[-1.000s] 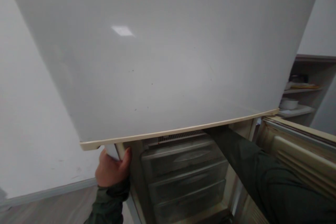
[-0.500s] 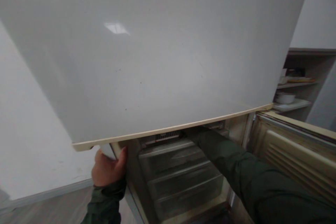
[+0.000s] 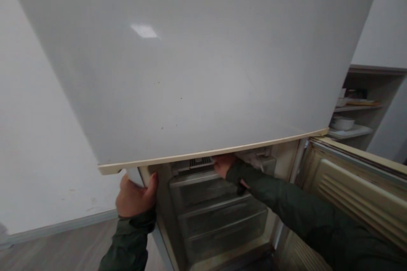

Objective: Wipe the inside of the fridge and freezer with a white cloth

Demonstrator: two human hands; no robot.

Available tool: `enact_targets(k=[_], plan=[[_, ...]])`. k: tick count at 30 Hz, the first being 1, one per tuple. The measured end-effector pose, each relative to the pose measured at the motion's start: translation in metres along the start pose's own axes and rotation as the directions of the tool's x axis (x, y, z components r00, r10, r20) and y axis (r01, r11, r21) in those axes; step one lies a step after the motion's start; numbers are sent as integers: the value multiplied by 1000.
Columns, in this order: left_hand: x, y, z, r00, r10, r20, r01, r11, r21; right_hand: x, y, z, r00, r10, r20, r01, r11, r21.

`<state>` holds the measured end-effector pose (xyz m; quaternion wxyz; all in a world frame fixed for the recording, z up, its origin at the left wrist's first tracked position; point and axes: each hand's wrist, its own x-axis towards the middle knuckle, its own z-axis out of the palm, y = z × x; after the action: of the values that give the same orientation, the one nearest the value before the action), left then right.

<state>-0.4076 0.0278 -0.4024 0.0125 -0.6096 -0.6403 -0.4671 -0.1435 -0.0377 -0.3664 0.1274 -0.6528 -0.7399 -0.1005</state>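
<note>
My left hand [image 3: 135,194] is wrapped round the front side edge of the refrigerator cabinet, just under the closed upper door [image 3: 216,72]. Inside the lower compartment is my right hand [image 3: 224,164], reaching in above the drawers; its fingers are mostly hidden. Beside those fingers lies a dark vent grille [image 3: 200,161]. Below the hand, several clear-fronted drawers [image 3: 222,220] are stacked. Something pale and crumpled, perhaps a plastic bag [image 3: 254,161], shows behind my right sleeve; I cannot tell whether the hand touches it.
The lower refrigerator door [image 3: 359,190] stands wide open on the right, its ribbed inner panel showing. Beyond it, a shelf unit [image 3: 365,110] holds a white bowl [image 3: 342,123] and other items. A white wall [image 3: 47,135] and wood-look floor [image 3: 73,245] are on the left.
My right hand has drawn back slightly from under the upper door, so its back and wrist now show. My left hand keeps its grip on the edge. The view has shifted slightly.
</note>
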Motion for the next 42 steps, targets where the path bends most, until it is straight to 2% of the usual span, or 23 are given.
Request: enact_targets(k=[3, 5, 9, 12, 15, 19, 21, 25, 30, 32, 34, 38, 42], plan=[[0, -2, 2, 1000, 12, -6, -12, 1000, -3, 2, -29, 17, 995, -99, 16, 98, 995, 37], [2, -5, 5, 1000, 19, -19, -19, 1000, -5, -2, -30, 19, 992, -127, -1, 127, 991, 40], [5, -9, 9, 1000, 0, -29, 0, 1000, -7, -17, 0, 11, 1000, 1, 7, -1, 1000, 0], [6, -7, 6, 1000, -8, 2, 8, 1000, -14, -29, 24, 6, 994, 114, -7, -114, 993, -37], [7, -6, 3, 999, -7, 43, 7, 1000, -11, -40, 43, 2, 977, 210, -31, -212, 973, -96], [3, -4, 1, 1000, -7, 0, 7, 1000, -7, -61, 60, 2, 941, 326, -85, -337, 923, -187], [0, -2, 0, 1000, 23, -13, -23, 1000, -19, -73, 64, 2, 951, 295, -96, -309, 926, -217], [-5, 3, -5, 999, 45, 0, -45, 998, -39, -80, 67, -1, 989, 142, -34, -146, 964, -221], [-5, 5, -6, 999, 35, 4, -35, 998, -56, -64, 69, -16, 978, 109, 179, -70, 974, -215], [-5, 4, -6, 999, 41, 6, -41, 997, -60, -67, 68, -23, 968, 78, 240, -31, 980, -195], [-5, 4, -6, 999, 42, 8, -42, 998, -51, -80, 65, -29, 960, 30, 278, 13, 988, -154], [-5, 5, -6, 1000, 17, 7, -17, 999, -51, -122, 59, -39, 947, -74, 312, 93, 994, -48], [0, 0, 0, 999, -28, 18, 28, 998, -50, -160, 45, -39, 914, -155, 374, 129, 987, 94]])
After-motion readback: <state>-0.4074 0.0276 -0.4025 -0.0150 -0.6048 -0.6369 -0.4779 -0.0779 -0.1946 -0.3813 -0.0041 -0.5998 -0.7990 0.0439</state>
